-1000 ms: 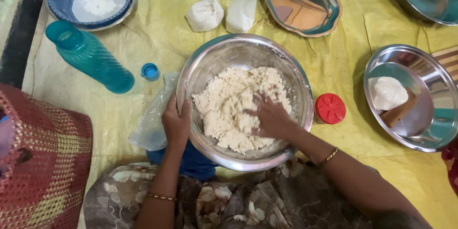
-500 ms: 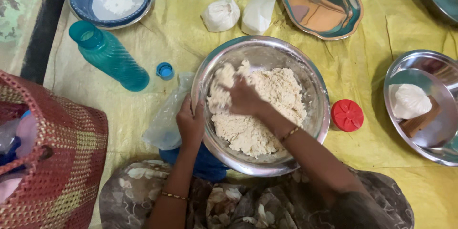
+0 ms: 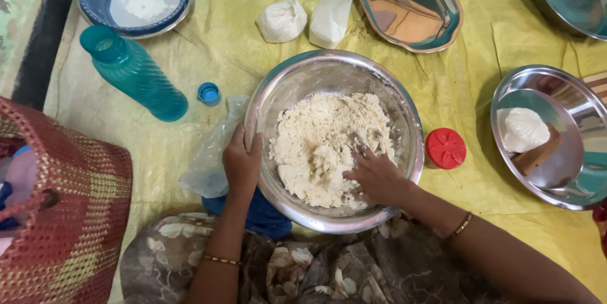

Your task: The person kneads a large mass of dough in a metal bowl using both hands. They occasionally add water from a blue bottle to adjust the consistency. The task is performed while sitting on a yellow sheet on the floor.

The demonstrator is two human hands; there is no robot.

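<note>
steel bowl (image 3: 404, 120): crumbly dough (image 3: 322, 146) | left hand (image 3: 241, 163) grip clasps rim | right hand (image 3: 376, 176) grip open in dough

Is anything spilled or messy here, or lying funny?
Nothing is spilled. The crumbly dough stays inside the steel bowl. One thing is odd: the teal bottle lies on its side on the yellow sheet with its mouth open, and its blue cap sits loose beside it.
</note>
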